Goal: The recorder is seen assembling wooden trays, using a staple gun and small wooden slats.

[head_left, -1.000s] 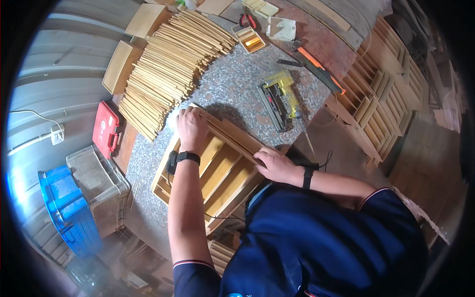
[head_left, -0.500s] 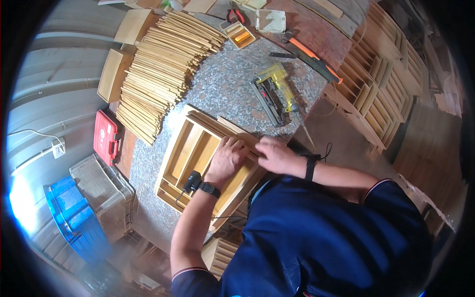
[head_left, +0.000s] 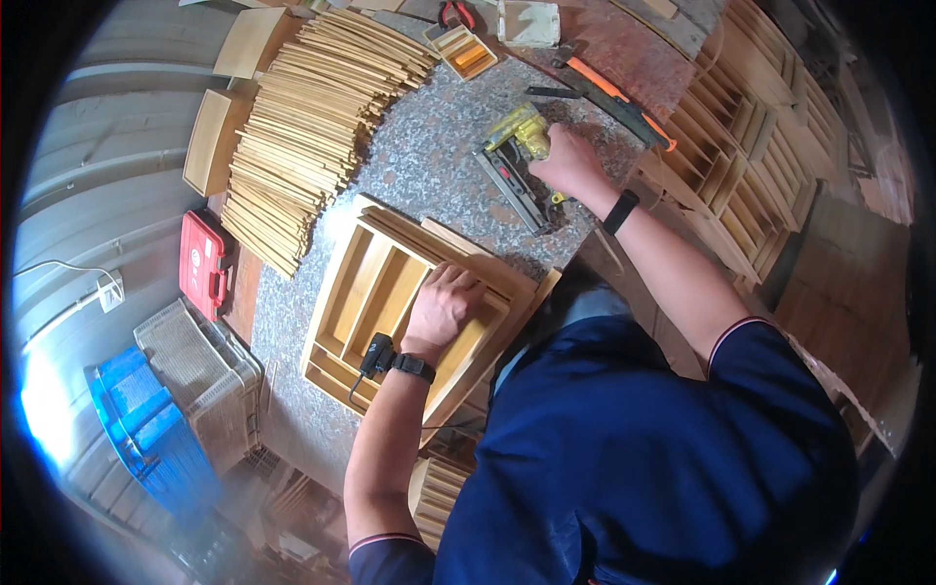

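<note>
A divided wooden tray [head_left: 386, 297] lies slanted on the speckled tabletop in front of me. My left hand [head_left: 446, 310] bends over its right part, fingers curled down on a wooden strip or divider; the fingertips are partly hidden. Farther off and to the right, a nail gun [head_left: 511, 187] wrapped in yellow tape lies on its side. My right hand [head_left: 571, 166] reaches out with its fingers closed round the gun's yellow handle. Along the tray's right side rest loose wooden boards [head_left: 468, 246].
A broad row of thin wooden sticks [head_left: 302, 127] covers the far left. Near the back lie a small box of staples or nails [head_left: 463, 51], red-handled pliers [head_left: 455, 15] and an orange-handled saw-like tool [head_left: 619, 102]. A red case [head_left: 203, 265] sits left; stacked wooden trays [head_left: 731, 185] stand right.
My right hand has left the tray's right side and moved away to the nail gun, taking hold of its handle. The left hand has stayed on the tray.
</note>
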A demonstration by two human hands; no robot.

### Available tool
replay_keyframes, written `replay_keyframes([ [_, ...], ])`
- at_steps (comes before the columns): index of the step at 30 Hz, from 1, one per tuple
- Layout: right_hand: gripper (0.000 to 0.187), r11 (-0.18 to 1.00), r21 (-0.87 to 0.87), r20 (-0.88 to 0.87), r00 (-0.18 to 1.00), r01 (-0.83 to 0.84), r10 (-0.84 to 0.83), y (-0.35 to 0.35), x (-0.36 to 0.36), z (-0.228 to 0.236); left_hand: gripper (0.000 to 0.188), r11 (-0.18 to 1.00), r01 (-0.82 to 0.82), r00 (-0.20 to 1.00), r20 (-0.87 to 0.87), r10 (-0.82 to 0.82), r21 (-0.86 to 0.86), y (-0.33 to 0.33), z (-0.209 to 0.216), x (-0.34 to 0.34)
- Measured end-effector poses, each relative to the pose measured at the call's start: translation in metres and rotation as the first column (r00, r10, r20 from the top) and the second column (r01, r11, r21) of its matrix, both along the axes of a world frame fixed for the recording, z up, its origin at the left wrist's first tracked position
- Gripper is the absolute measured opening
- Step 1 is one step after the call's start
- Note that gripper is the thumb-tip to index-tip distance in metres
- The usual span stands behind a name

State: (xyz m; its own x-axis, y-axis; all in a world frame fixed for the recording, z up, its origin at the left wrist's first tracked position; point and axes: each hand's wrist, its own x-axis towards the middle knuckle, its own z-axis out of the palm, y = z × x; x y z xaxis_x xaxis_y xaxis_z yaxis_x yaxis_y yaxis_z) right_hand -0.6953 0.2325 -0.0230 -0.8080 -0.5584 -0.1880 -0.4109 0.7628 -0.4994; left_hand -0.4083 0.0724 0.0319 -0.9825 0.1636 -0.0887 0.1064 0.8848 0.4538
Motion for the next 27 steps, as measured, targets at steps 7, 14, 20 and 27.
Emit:
replay_keyframes([
  [7, 0.024, 0.954, -0.259, 0.882, 0.439, 0.147, 0.172, -0.001, 0.029, 0.026, 0.022, 1.000, -0.030, 0.998, 0.051, 0.029, 0.008, -0.003, -0.008, 0.010],
  [14, 0.020, 0.988, 0.128, 0.989, -0.084, 0.087, -0.121, 0.049, 0.070, 0.047, 0.012, 0.999, 0.018, 1.000, -0.015, -0.019, -0.050, -0.003, -0.001, 0.000],
  [20, 0.018, 0.987, 0.136, 0.987, -0.100, 0.088, -0.128, 0.060, 0.082, 0.045, 0.016, 0.999, 0.026, 1.000, 0.010, -0.026, -0.025, -0.003, -0.002, 0.000],
  [27, 0.020, 0.993, 0.092, 0.992, -0.096, 0.075, -0.085, 0.062, 0.080, 0.039, 0.021, 1.000, 0.018, 0.999, 0.051, -0.019, 0.016, -0.004, -0.001, -0.004],
])
